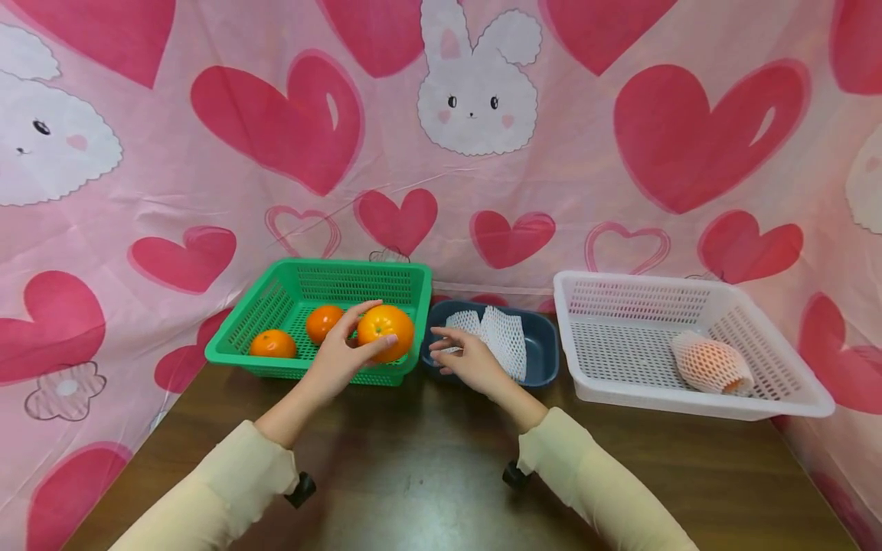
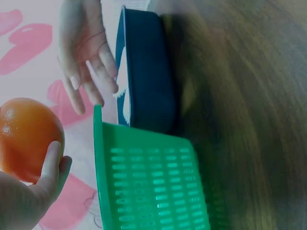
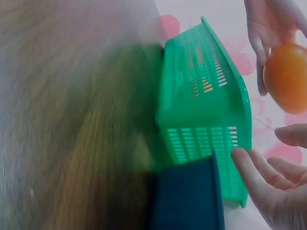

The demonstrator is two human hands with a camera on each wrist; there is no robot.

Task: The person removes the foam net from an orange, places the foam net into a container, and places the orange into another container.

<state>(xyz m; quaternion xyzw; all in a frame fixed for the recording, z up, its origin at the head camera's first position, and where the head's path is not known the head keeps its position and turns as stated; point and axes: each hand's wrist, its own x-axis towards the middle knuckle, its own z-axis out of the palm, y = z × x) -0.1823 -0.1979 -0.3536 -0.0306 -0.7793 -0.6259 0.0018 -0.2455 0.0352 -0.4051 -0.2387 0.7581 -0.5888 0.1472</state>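
Note:
My left hand point(image 1: 343, 348) grips an orange point(image 1: 386, 334) above the right side of the green basket point(image 1: 276, 269). Two more oranges point(image 1: 272, 344) lie inside that basket. My right hand point(image 1: 472, 360) hovers over the left part of a dark blue basin point(image 1: 544, 348), its fingers loosely bent and holding nothing. White foam net sleeves point(image 1: 503, 337) lie in the basin, partly hidden by the right hand. In the left wrist view the held orange point(image 2: 29, 139) is clear of the green basket's rim, and the right hand point(image 2: 86, 52) is apart from it.
At the right stands a white basket point(image 1: 620, 329) with one fruit in a foam net sleeve point(image 1: 710, 362) inside. The brown wooden table point(image 1: 413, 474) stretches in front of the containers. A pink cloth with hearts and rabbits point(image 1: 475, 176) hangs behind.

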